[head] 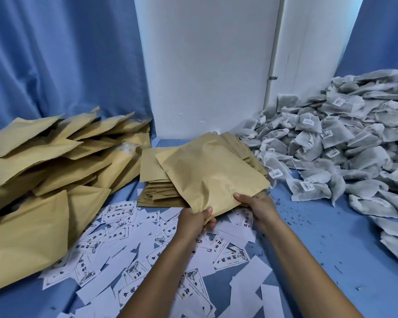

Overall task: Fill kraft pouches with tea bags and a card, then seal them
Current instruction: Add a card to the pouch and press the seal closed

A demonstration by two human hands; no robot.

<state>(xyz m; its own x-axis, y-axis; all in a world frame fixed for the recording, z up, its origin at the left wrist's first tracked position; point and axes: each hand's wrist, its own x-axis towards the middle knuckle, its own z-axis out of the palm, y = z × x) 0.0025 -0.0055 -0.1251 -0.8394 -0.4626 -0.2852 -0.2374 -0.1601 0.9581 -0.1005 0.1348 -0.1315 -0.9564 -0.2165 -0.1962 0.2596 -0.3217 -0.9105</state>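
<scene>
With many plump pouches (55,161) already piled at left, both hands, the left hand (194,220) and right hand (259,206), pinch the near edge of one kraft pouch (209,171) above the flat stack (161,193), tea bags (345,138) and cards (129,239) still plentiful.

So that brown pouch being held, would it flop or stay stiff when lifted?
The kraft pouch likely bends: it looks thin and creased. Probably light, since the left hand and right hand pinch only its near edge.

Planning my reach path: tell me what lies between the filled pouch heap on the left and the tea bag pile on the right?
In the head view, a stack of flat empty pouches, partly covered by the pouch both hands hold.
</scene>
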